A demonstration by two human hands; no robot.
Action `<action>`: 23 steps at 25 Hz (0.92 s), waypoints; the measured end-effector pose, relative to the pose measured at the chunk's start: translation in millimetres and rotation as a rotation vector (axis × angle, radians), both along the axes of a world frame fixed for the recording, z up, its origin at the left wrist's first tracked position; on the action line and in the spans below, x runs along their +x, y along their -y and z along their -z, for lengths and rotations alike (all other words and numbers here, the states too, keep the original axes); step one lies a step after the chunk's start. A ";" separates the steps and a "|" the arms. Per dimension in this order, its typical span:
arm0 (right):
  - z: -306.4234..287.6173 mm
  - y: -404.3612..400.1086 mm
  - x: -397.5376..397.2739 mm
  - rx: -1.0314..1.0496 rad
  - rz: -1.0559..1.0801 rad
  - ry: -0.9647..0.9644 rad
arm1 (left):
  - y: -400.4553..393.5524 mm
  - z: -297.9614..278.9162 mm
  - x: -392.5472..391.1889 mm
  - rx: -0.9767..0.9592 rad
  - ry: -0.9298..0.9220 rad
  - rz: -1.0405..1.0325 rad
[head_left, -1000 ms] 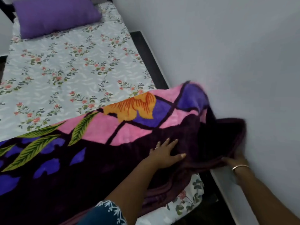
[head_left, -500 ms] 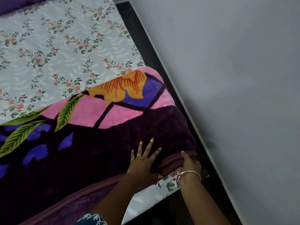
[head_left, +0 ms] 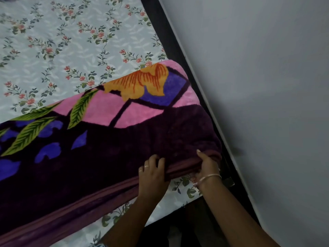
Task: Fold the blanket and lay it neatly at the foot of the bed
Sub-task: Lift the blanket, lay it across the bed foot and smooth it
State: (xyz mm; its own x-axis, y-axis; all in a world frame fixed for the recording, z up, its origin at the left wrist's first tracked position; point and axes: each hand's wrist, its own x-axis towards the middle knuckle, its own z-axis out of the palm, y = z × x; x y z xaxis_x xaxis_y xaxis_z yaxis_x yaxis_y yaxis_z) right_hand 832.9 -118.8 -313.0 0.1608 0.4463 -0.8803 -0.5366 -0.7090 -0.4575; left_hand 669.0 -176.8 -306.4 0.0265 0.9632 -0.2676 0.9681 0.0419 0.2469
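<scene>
The folded blanket, dark purple with pink, orange and green flower and leaf shapes, lies across the near end of the bed. Its right end reaches the bed's right edge. My left hand grips the blanket's near maroon hem with fingers curled over it. My right hand, with a bangle on the wrist, holds the hem at the blanket's right corner, thumb on top and fingers tucked under.
A grey wall runs close along the bed's right side, with a dark bed frame strip between. The floral sheet shows beyond the blanket and at the near corner. Dark floor lies below the corner.
One second ago my right hand held the blanket's end lifted by the wall; it has since been laid flat. My left hand went from flat on top to gripping the hem.
</scene>
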 end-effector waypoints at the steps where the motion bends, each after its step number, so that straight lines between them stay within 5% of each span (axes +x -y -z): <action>1: 0.5 7.0 8.7 0.030 0.005 0.039 | 8.1 -0.4 1.7 0.046 0.040 -0.025; 6: 18.8 73.0 53.7 0.041 -0.162 0.172 | 44.6 0.8 -2.8 -0.313 0.143 0.232; 8: 18.8 73.5 65.8 -0.006 -0.260 0.331 | 36.7 -0.6 -9.4 -0.314 0.175 0.205; 11: -5.4 42.7 67.7 0.084 -0.439 0.977 | 11.6 0.8 -16.7 -0.041 0.163 0.038; 13: -28.1 14.0 52.8 0.318 -0.531 1.279 | -10.6 0.6 -15.7 0.175 0.129 -0.078; 17: -29.4 -34.0 -16.6 0.801 -0.934 1.434 | -68.9 -7.5 8.8 0.349 0.140 -0.121; 20: 11.5 -53.7 -10.0 0.951 -1.454 1.548 | -85.3 10.6 6.7 0.071 0.028 0.090; 23: 45.1 -62.6 32.2 0.845 -1.758 1.565 | -78.9 27.8 -15.5 -0.321 -0.112 0.206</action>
